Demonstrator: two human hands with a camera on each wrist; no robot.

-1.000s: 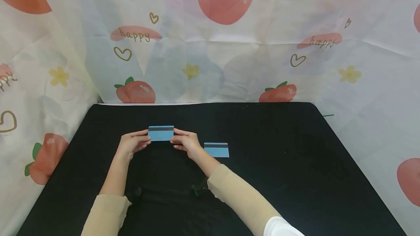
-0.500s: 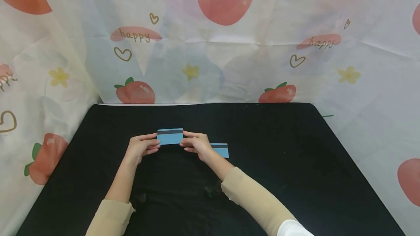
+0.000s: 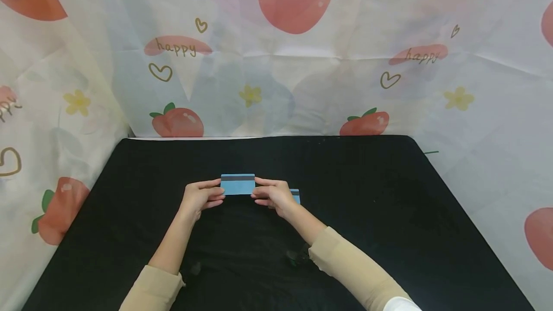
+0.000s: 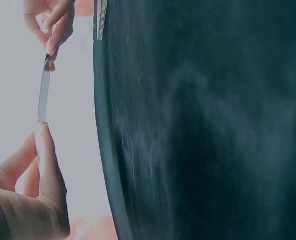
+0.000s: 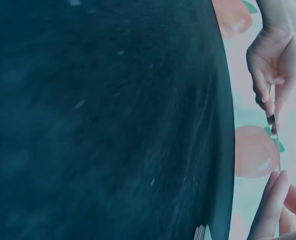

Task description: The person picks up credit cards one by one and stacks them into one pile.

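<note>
Between the two hands is a light blue card (image 3: pixel 238 186) with a dark stripe along its upper part. My left hand (image 3: pixel 200 198) pinches its left end and my right hand (image 3: pixel 276 197) pinches its right end. Both wrist views show the card edge-on, raised above the table; it looks slightly bowed in the left wrist view. Behind the right hand lies a second blue striped item (image 3: pixel 295 195), mostly hidden in the head view. From the left wrist it appears as a thin stack of cards (image 4: pixel 102 20) on the table.
A black cloth covers the table (image 3: pixel 389 215). Behind it and along the sides hangs a white curtain (image 3: pixel 276 95) printed with fruit, flowers and hearts. Small dark objects (image 3: pixel 298 256) sit near the wrists, too dim to make out.
Both hands have moved right and a little nearer, carrying the card between them. The right hand now covers most of the stack of cards, which was in plain view a second ago.
</note>
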